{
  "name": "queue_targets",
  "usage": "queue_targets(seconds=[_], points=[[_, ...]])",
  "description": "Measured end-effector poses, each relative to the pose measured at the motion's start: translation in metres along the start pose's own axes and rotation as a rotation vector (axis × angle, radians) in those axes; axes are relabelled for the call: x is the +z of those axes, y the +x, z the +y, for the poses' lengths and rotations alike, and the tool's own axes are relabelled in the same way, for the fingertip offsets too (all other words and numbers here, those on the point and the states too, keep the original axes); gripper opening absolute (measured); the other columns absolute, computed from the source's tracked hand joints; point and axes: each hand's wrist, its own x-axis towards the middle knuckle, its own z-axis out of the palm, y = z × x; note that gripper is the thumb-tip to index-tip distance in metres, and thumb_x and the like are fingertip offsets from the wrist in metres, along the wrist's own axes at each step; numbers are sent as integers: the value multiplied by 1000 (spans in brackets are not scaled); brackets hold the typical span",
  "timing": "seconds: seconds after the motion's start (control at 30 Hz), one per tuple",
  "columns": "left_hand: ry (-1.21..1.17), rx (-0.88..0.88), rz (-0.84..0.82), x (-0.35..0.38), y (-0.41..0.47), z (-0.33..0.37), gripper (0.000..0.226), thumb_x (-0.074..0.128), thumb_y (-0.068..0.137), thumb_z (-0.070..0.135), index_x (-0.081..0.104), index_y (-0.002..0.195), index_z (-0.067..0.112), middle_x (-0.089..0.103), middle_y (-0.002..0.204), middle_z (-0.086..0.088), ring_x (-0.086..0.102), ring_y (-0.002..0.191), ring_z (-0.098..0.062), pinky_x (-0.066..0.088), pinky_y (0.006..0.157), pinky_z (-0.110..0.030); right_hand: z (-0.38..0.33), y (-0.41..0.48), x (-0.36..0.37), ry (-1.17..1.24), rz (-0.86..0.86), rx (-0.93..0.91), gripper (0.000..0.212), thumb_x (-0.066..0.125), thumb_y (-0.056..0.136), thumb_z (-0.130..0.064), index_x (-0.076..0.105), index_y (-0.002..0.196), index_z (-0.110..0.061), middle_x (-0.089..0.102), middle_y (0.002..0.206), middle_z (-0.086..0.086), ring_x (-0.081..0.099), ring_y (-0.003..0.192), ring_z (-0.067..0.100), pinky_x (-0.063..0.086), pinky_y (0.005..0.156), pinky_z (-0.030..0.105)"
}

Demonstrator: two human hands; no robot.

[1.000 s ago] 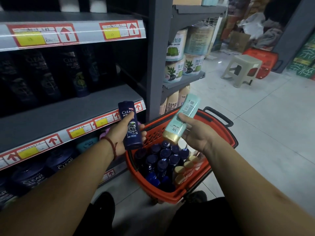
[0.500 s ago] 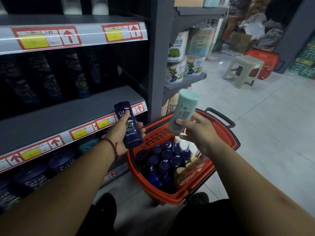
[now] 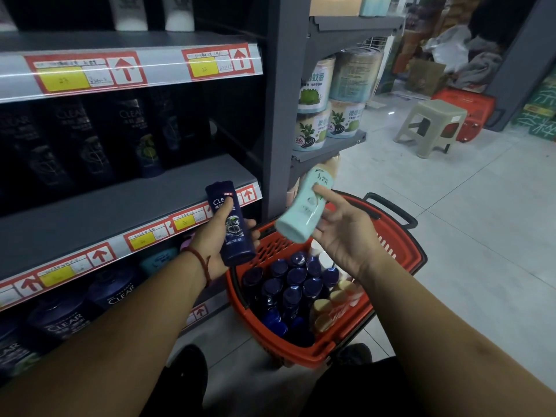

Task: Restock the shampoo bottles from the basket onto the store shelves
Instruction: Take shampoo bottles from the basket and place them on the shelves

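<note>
Left hand (image 3: 215, 246): gripped a dark blue CLEAR bottle (image 3: 233, 224), thumb laid up the label, fingertips wrapped round the far side; bottle near upright, centre of frame.
Right hand (image 3: 340, 236): held a mint-green bottle (image 3: 302, 207), index finger pressed along the label, other fingers loosely spread under it; bottle tilted, one end pointing to the upper right.
Bottle gap: the two held bottles were near each other, not touching, both above the basket's far rim.
Red basket (image 3: 301, 355): sat on the floor, lower centre, just right of the shelving.
Basket load: blue-capped bottles (image 3: 296, 276) stood packed on the left side, gold-capped bottles (image 3: 323, 307) on the right.
Middle shelf (image 3: 120, 206): left of frame, front part bare, dark CLEAR bottles (image 3: 137, 136) stood at the back.
Price strip (image 3: 144, 236): red-and-yellow tags with up arrows ran along the shelf edge.
Lower shelf: more CLEAR bottles (image 3: 112, 291), lower left.
Top shelf: white bottles (image 3: 132, 10), upper left.
Left wrist: wore a red cord bracelet (image 3: 201, 261).
Side rack: printed canisters (image 3: 316, 85) stacked two high, upper centre.
Background: beige plastic stool (image 3: 433, 124) and a second red basket (image 3: 469, 114) behind it, upper right, on a pale tiled floor (image 3: 466, 236).
</note>
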Motion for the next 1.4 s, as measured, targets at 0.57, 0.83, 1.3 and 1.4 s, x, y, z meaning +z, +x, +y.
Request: queue_targets(seconds=[0.57,0.83,1.3,1.4], points=[[231,225,-162,-17,-57,38,35,70,79,14,66,109,-3,68,104,-27,69,89,-33,58,83,-44,-8,-7,34,-381,44,-44,39,71,78,11,47,104,-6,72,111,22,72,100,38,61,80,50],[433,459,-18,-75,-161,119,48,79,63,22,71,108,8,75,106,-8,71,94,-16,58,87,-32,-10,-16,144,-577,-267,-23,56,77,70,-1,61,123,1,73,113,18,71,103,33,60,86,47],[380,890,464,-225,-390,267,44,73,76,7,65,120,2,74,108,-14,74,88,-20,59,71,-27,45,-42,419,-676,-606,-205,43,82,75,-4,73,114,-15,76,110,5,73,101,26,59,83,41],[362,951,523,-253,-409,292,51,76,70,12,66,120,2,72,113,-15,72,100,-27,60,77,-32,63,-42,463,-671,-612,-223,42,83,73,-1,73,112,-12,78,104,4,75,96,24,60,80,37]])
